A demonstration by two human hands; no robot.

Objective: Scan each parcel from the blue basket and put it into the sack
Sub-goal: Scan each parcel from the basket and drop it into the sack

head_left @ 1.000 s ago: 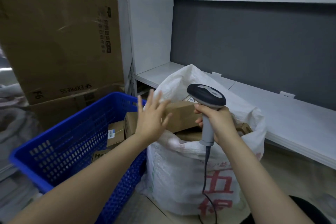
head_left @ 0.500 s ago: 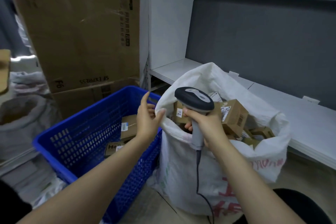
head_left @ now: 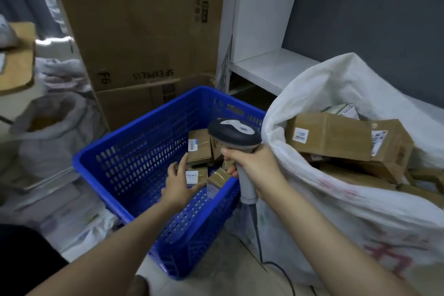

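At the far left edge, a flat piece of cardboard (head_left: 15, 55) is seen, and below it a pale woven bag (head_left: 48, 137) stands open, blurred. Behind the basket, a large cardboard carton (head_left: 144, 31) printed "SF EXPRESS" is stood upside down, with a second carton (head_left: 134, 103) beneath it.

The blue basket (head_left: 134, 161) is set on the floor, just beside the sack, and a few small brown parcels are left in its right-hand corner. One upright parcel (head_left: 199, 144) with a white label is leaned against the far wall; a labelled parcel (head_left: 195, 175) is laid lower down in front of it, and a third parcel (head_left: 216, 181) is tilted against the near wall.

The left hand (head_left: 179, 184) is reached into the basket. Its fingers (head_left: 183, 162) are spread and nearly straight, laid against the lower labelled parcel with the thumb under its near edge; a closed grip is not shown.

The scanner (head_left: 236, 136) is held upright over the basket's right rim by the right hand (head_left: 254, 167), whose fingers are wrapped round the grey handle. Its cable (head_left: 262, 250) is hung down to the floor.

Behind, a white shelf (head_left: 271, 67) is fixed against a dark wall.

To the right, the white sack (head_left: 336, 211) is stood open, marked with red characters. Several parcels are piled inside, up to the rim, among them a long box (head_left: 329, 137) and a squarer box (head_left: 389, 144) touching it.
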